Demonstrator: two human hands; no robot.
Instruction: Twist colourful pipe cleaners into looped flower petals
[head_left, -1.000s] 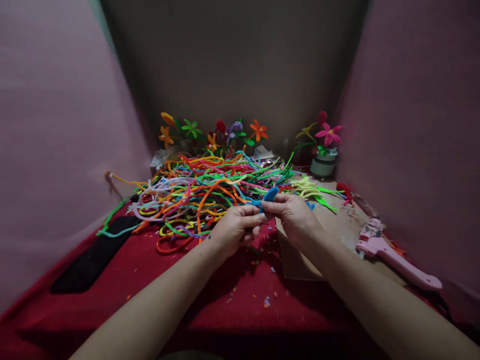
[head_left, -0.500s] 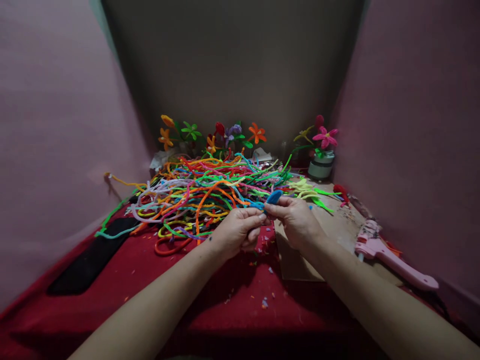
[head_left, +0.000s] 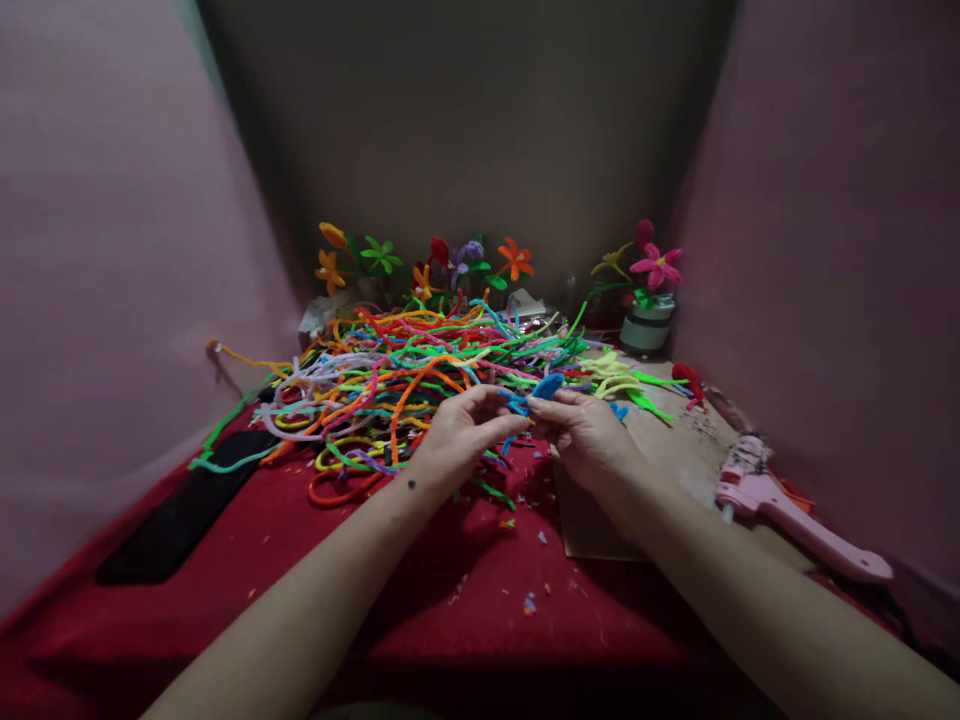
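A bright blue fuzzy pipe cleaner piece [head_left: 547, 386], bent into a petal-like loop with loose ends, is pinched between the thumb and fingers of my right hand [head_left: 589, 435]. Its loop points up and away from me. My left hand [head_left: 469, 430] is just to the left, thumb and forefinger spread apart around the blue ends. Whether those fingertips touch the strands is hard to tell. Behind both hands spreads a large tangled heap of coloured pipe cleaners [head_left: 420, 375].
Pipe cleaner flowers [head_left: 514, 258] stand along the back, with pink ones in a pale pot [head_left: 646, 325]. A pink glue gun [head_left: 780, 505] lies right on a cardboard sheet [head_left: 600, 520]. On the red cloth [head_left: 300, 600], a black flat object [head_left: 184, 520] lies left, with scattered fuzz bits.
My left thumb and forefinger have come apart from their pinch by the blue ends. My right hand keeps its hold on the blue piece. A green strand now shows below my left hand.
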